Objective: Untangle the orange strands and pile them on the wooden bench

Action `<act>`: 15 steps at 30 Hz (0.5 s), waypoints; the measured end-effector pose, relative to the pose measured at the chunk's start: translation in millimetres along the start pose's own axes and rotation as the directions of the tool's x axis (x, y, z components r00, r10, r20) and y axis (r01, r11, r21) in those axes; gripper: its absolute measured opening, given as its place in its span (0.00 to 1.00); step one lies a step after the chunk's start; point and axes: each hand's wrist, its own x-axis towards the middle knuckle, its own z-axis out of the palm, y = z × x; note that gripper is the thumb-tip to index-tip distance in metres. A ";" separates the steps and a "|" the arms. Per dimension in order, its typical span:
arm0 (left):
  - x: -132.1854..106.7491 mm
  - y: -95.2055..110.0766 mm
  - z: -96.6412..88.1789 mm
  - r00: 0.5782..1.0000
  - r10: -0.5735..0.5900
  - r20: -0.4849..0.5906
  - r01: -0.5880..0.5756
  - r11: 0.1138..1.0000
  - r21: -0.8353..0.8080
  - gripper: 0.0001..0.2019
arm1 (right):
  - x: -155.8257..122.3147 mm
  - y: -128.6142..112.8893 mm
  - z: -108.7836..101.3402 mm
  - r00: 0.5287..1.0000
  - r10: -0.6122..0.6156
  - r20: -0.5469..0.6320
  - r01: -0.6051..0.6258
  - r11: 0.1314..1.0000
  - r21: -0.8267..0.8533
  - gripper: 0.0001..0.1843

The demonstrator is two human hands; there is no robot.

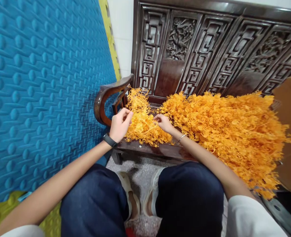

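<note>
My left hand (121, 124), with a black band at the wrist, is closed in a pinch at the left edge of a small heap of orange artificial flowers (146, 128). Whatever lies between its fingertips is too small to make out. On the heap's right side, my right hand (164, 123) has its fingers curled together on a thin orange artificial flower sprig (152, 120). Both hands stay low over the dark wooden bench (145, 148). A much larger pile of the same orange flowers (234, 125) lies right of my right hand, close to the forearm.
Carved wooden panels (170, 75) form the bench's back, and a curved armrest (99, 103) rises beside my left hand. Blue textured foam matting (49, 82) stands at the left. A brown cardboard piece (289, 131) is at the far right, beyond the large pile.
</note>
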 end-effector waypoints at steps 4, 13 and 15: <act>-1.3 -2.1 3.2 0.999 -0.033 0.037 0.035 0.998 -0.052 0.06 | -0.1 -1.2 3.1 0.996 -0.079 0.031 0.082 0.992 -0.097 0.06; -9.1 -24.4 -1.1 0.983 -0.123 0.134 0.135 0.987 -0.091 0.07 | -1.7 -0.7 2.8 1.000 -0.008 -0.016 0.006 0.998 -0.068 0.11; -11.8 -24.5 -2.5 0.978 -0.132 0.161 0.143 0.988 -0.061 0.08 | -1.3 -5.6 4.1 0.997 0.022 -0.072 -0.020 0.999 0.025 0.16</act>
